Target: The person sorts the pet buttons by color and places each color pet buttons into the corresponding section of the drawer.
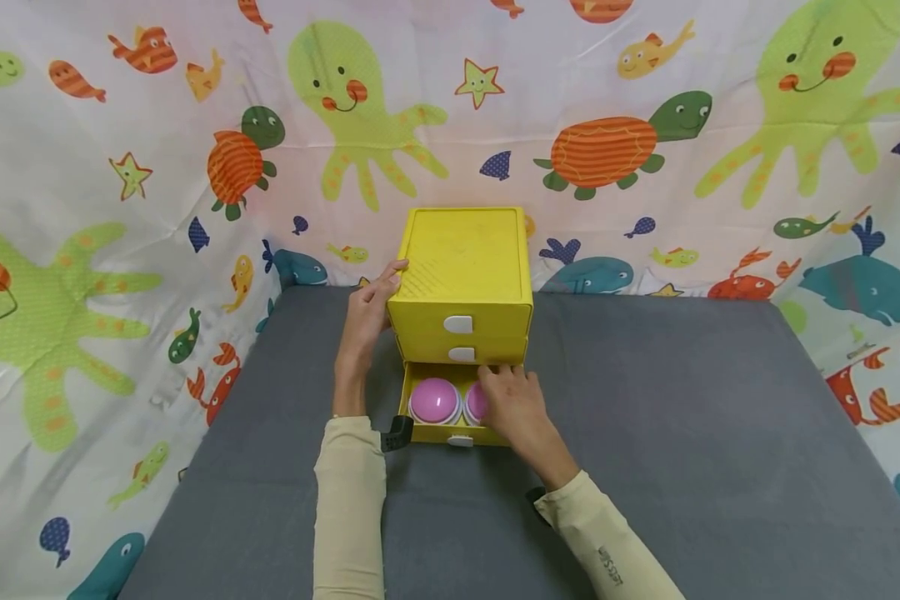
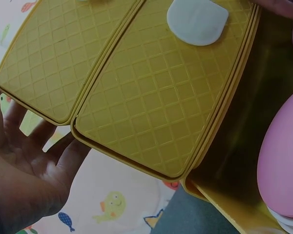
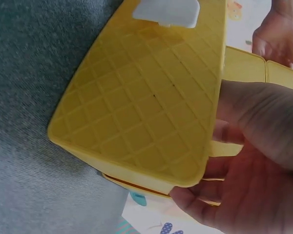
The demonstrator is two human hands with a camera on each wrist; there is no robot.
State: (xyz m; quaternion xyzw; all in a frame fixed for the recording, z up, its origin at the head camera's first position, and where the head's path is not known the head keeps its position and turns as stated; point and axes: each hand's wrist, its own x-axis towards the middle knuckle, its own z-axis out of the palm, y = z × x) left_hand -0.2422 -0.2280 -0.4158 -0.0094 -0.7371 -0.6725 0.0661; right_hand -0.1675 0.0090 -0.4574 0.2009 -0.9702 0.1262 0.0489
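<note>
A yellow box of stacked drawers (image 1: pixel 465 250) has its bottom drawer (image 1: pixel 427 434) pulled out. Inside sit two pink domed buttons on white bases, the left button (image 1: pixel 435 401) in plain sight and the right button (image 1: pixel 475 403) partly covered by my right hand (image 1: pixel 516 407). That hand reaches in over the drawer's right side, its fingers curled down around the right button; the fingertips are hidden from above. My left hand (image 1: pixel 369 315) rests along the box's left side near the top, fingers extended, as the left wrist view also shows.
White pull tabs stand on the drawer fronts, including the top tab (image 1: pixel 458 324) and the bottom tab (image 1: pixel 461 441). The box stands on a grey cloth surface (image 1: pixel 682 442). Behind and beside it hangs a white curtain (image 1: pixel 480 133) printed with sea animals.
</note>
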